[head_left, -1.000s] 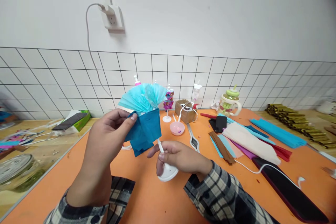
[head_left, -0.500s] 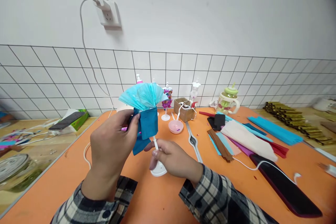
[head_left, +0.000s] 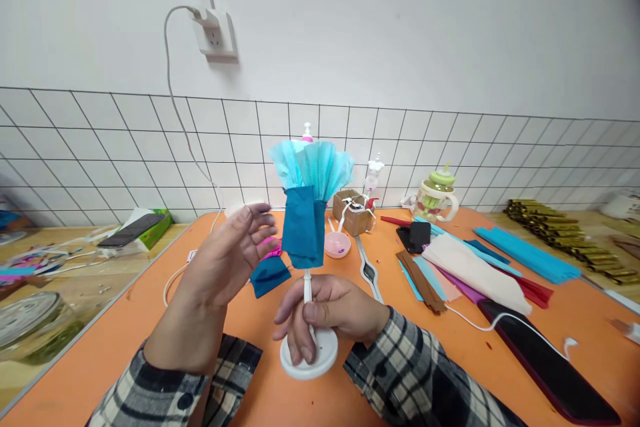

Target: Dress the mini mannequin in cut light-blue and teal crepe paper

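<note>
My right hand (head_left: 330,310) grips the white stem of a small dress-form stand (head_left: 323,360), whose round base shows below my fingers. Dark blue crepe paper (head_left: 303,230) wraps the form, and a pleated light blue paper fan (head_left: 315,167) spreads out at its top. A white knob and a bit of pink show above the fan. To the left, my left hand (head_left: 227,253) is raised with its fingers apart, holding nothing, close to the wrapped paper. Beyond it on the table lie a dark blue paper piece (head_left: 270,277) and something pink.
A pink bowl (head_left: 337,245), a cardboard box (head_left: 353,213) and a white dress form (head_left: 373,177) stand behind. Crepe paper strips (head_left: 475,273), a dark long pad (head_left: 545,360) and a lidded cup (head_left: 437,195) are on the orange table's right. A phone (head_left: 131,230) lies at left.
My left hand has let go of the dark blue paper and opened. The stand has turned more upright and shifted right, its base now showing more fully.
</note>
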Demonstrator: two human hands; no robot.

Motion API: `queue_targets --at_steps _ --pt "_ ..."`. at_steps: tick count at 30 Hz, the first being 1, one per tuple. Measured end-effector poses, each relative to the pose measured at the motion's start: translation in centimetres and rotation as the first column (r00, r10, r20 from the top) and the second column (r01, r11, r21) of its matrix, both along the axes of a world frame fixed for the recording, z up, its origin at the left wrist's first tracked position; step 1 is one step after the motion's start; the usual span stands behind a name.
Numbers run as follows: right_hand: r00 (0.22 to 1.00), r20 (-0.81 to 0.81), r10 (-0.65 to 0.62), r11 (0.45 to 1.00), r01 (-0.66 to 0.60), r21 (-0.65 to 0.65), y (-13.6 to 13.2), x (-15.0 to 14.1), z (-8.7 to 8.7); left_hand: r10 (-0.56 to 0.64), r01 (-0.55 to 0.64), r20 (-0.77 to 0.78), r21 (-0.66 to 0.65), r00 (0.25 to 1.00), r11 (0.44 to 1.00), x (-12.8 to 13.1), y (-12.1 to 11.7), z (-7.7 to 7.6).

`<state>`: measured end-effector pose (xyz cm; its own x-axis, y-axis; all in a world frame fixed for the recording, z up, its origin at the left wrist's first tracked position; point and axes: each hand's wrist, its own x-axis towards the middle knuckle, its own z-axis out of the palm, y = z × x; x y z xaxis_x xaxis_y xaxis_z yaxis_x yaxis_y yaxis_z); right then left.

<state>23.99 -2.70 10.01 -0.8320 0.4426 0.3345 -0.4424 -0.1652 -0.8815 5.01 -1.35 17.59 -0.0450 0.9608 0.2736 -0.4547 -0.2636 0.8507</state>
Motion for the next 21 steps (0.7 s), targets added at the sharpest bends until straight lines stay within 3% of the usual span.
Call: queue_targets --at_steps 2,4,9,15,18,20,21 --pt "0.995 -0.035 0.088 0.996 -0.089 -0.013 0.1 -0.3 -0.4 -0.27 0.267 -0.013 -0.113 0.963 0.957 -0.3 0.2 -0.1" --pt "0.981 -0.027 0.191 0.981 -0.192 -0.018 0.4 -0.5 -0.8 -0.421 0.414 -0.007 -0.158 0.907 0.896 -0.3 0.1 -0.3" --pt "0.969 -0.021 0.246 0.967 -0.247 -0.056 0.6 -0.5 -1.4 -0.46 0.461 0.041 -0.091 0.887 0.882 -0.2 -1.0 -0.5" --pt "0.965 0.033 0.26 0.965 -0.26 -0.022 0.4 0.1 -1.0 -0.465 0.464 0.002 -0.07 0.885 0.883 -0.2 -2.4 0.5" --pt "0.973 0.161 0.163 0.983 -0.174 0.058 0.5 1.2 0.4 -0.394 0.391 -0.034 -0.067 0.919 0.918 0.0 -2.6 0.8" --pt "0.959 0.274 -0.072 0.975 0.01 0.223 0.6 2.4 1.9 -0.317 0.314 -0.064 -0.052 0.946 0.948 0.1 -2.4 0.9" --pt "0.918 0.301 -0.26 0.921 0.142 0.364 0.6 3.0 2.6 -0.278 0.275 -0.084 -0.037 0.957 0.961 0.2 -2.3 0.9"
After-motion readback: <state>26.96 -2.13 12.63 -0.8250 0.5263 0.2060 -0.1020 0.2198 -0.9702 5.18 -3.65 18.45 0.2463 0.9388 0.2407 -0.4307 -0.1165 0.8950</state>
